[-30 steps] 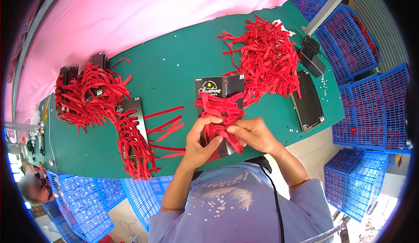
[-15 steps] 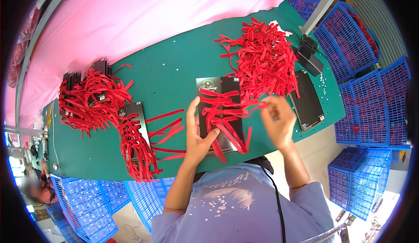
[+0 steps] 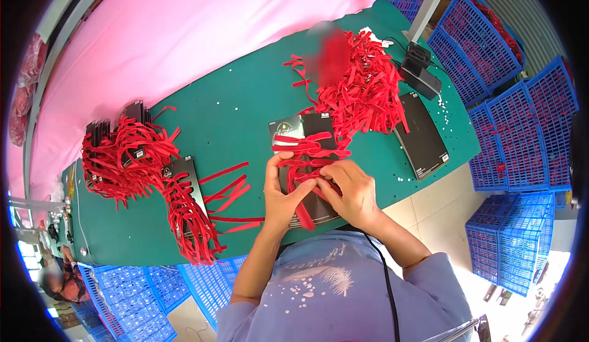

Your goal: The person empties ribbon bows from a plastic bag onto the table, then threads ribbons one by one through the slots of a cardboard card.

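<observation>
My two bare hands meet over a black card (image 3: 319,126) lying close to the near edge of the green tabletop (image 3: 245,112), about midway along it. My left hand (image 3: 282,205) has its fingers at the card's left side and its thumb reaching inward. My right hand (image 3: 357,196) is closed narrow, fingertips together at the red ribbons (image 3: 302,152) on the card's lower half; exactly which strand they grip is hidden. The ribbons cross the card in rows, some ends trailing past its sides.

As I judge it, a steady left hand keeps the card from skewing, while a light right pinch works one strand without dragging its neighbours.

Just beyond the card, toward the far right corner, rises a loose heap of red ribbons (image 3: 377,99), partly blurred. Right of it, near the right edge, lies a plain black card (image 3: 422,136), with a black device (image 3: 421,72) beyond. To my left, a ribboned card (image 3: 195,185) rests beside a crowded pile of ribboned cards (image 3: 129,148); loose ends there could snag.
</observation>
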### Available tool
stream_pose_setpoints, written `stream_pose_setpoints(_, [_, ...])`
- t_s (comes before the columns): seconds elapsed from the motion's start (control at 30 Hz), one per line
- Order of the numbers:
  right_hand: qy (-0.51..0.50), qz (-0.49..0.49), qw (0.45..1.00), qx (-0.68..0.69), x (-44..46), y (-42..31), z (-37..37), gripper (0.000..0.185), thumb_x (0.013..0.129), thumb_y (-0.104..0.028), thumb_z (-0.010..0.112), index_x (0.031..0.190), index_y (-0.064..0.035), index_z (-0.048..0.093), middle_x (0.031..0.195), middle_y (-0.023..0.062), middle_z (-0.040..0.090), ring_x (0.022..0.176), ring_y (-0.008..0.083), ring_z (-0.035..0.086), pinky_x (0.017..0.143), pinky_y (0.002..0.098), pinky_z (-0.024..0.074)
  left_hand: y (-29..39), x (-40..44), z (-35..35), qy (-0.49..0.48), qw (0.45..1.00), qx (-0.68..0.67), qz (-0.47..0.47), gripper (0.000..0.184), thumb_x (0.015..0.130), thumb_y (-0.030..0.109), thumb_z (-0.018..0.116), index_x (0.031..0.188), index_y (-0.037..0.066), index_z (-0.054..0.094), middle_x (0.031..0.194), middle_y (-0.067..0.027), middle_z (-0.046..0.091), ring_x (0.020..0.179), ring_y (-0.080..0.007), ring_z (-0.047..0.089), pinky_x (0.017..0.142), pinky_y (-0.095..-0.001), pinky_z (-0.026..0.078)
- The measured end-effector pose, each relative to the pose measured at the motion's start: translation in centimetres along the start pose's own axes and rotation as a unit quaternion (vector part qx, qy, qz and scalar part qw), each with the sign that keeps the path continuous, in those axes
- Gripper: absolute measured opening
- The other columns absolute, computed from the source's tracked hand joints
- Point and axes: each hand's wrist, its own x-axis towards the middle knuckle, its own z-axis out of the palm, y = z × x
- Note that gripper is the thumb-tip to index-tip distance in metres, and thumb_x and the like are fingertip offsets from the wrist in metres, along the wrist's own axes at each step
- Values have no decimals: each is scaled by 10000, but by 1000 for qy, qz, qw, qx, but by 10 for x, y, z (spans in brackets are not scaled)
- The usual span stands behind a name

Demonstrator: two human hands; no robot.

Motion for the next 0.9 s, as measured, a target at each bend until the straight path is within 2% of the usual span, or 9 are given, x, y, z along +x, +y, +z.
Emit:
stream_pose_setpoints(0.03, [-2,0,1000,1,-2,0,-1,201,760,-49,762,928,-15,658,840,113,659,749,277,659,616,370,527,-3,2,0,14,1000,12,2,570,736,-122,684,1236,69,488,1238,-71,524,1175,-166,526,1011,-329,434])
stream_pose_setpoints(0.13, [-29,29,997,-58,-7,20,-13,153,783,-12,714,925,-13,658,834,121,662,739,269,667,621,367,528,-11,5,-10,13,994,85,61,562,734,-106,665,1242,60,492,1205,-64,524,1129,-164,535,997,-322,435])
stream_pose_setpoints(0.27, [-43,159,980,-111,-16,70,-36,95,793,-39,665,881,-56,634,838,120,645,762,320,643,646,429,514,-3,16,-52,99,939,242,226,614,732,-86,536,1328,48,478,1246,-78,512,1137,-175,529,993,-306,429])
stream_pose_setpoints(0.33, [-29,146,984,-96,1,60,-38,105,797,-40,665,897,-61,640,828,104,642,761,312,644,643,429,515,20,14,-58,140,985,47,90,617,743,-66,519,1346,55,471,1240,-69,542,1090,-161,549,953,-290,446])
stream_pose_setpoints(0.5, [13,55,997,-43,34,61,-4,114,808,-60,675,920,-69,652,817,85,621,765,304,637,646,416,517,18,14,-89,169,971,75,153,610,742,-91,497,1332,63,496,1249,-70,558,1044,-146,569,912,-264,453])
stream_pose_setpoints(0.67, [-65,-9,990,-121,56,80,28,110,793,-56,691,888,-52,636,842,103,570,851,312,593,676,414,506,18,1,-98,180,972,62,136,538,758,-91,513,1274,59,539,1208,-54,584,1040,-138,575,909,-251,448])
stream_pose_setpoints(0.8, [-75,-41,987,-137,64,79,16,118,780,-39,698,867,-39,618,854,109,563,833,308,577,713,406,500,10,-4,-103,172,975,69,125,386,758,-98,515,1109,28,615,1183,-54,591,1037,-129,550,916,-254,418])
stream_pose_setpoints(0.83, [-65,-53,989,-125,69,70,6,110,780,-35,691,847,-34,604,856,107,552,831,302,571,722,400,505,12,-5,-101,175,970,108,128,295,768,-94,513,1007,13,648,1095,-43,627,998,-127,559,897,-257,419])
stream_pose_setpoints(0.9, [-54,-54,992,-98,74,50,-8,127,772,-22,692,865,-35,607,886,109,564,839,304,573,739,402,501,12,-3,-95,144,971,155,110,257,783,-85,516,978,8,656,1030,-39,640,971,-126,567,890,-259,419])
